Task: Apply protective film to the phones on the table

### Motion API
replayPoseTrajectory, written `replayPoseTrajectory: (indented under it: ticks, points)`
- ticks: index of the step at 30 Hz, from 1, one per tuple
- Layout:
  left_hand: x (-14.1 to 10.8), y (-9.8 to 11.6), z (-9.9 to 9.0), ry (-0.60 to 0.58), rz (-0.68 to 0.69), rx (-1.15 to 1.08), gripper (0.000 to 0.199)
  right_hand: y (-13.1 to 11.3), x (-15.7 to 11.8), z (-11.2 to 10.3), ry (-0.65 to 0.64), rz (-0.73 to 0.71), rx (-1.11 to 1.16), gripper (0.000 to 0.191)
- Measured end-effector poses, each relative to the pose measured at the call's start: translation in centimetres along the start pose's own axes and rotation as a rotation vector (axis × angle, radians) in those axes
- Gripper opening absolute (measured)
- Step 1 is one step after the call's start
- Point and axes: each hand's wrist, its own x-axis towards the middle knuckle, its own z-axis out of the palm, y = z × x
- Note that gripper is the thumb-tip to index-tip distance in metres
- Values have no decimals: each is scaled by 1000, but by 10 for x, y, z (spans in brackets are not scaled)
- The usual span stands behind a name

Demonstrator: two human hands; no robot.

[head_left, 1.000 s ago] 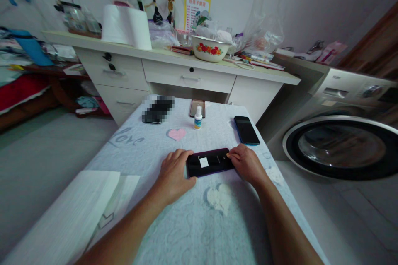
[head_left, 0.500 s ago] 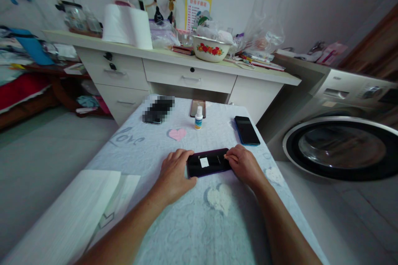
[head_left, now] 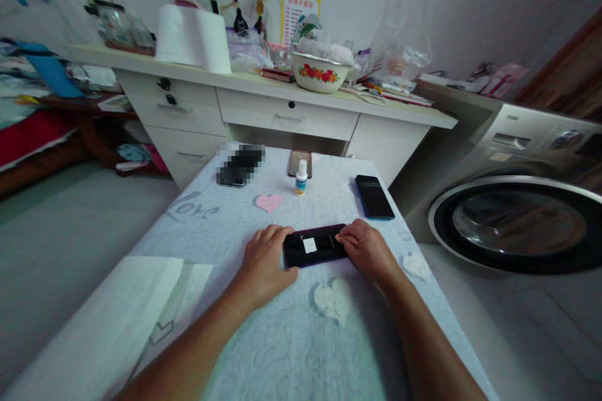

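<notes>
A black phone [head_left: 324, 253] with a white square on its face lies across the cloth-covered table. My left hand [head_left: 266, 263] grips its left end, thumb at the near edge and fingers at the far edge. At the right end, my right hand [head_left: 367, 249] is closed, its fingertips pinched together on the phone's surface; whatever sits between them is too small to make out. Beyond the phone stands a small white bottle [head_left: 301, 179] with a blue and yellow label. A second dark phone [head_left: 374, 197] rests to the right.
Behind the bottle lies a brown-edged phone or case [head_left: 295, 161]. A pixelated dark object [head_left: 241, 165] is at the far left of the table. White sheets [head_left: 113, 307] lie at the near left. A desk [head_left: 282, 94] stands behind, a washing machine [head_left: 512, 163] right.
The fingertips of my right hand have slid slightly left over the phone's surface. My left hand keeps its grip.
</notes>
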Motion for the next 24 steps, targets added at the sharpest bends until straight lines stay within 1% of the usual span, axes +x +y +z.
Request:
replayPoseTrajectory:
  ticks: [5,9,11,16,19,24]
  points:
    - [0,-2,1,8,11,-8,56,6,0,-6,34,58,-57,14]
    - [-1,-2,2,10,9,-7,55,6,0,-7,39,88,-81,14]
    - [-1,-2,2,7,6,-5,56,4,0,-5,35,85,-85,15]
    - [-1,0,0,11,8,-1,55,-6,1,3,20,26,-72,17]
    - [-1,0,0,7,6,4,55,-10,2,6,27,20,-66,18]
    - [-1,0,1,9,6,12,54,-6,3,7,58,48,-81,19]
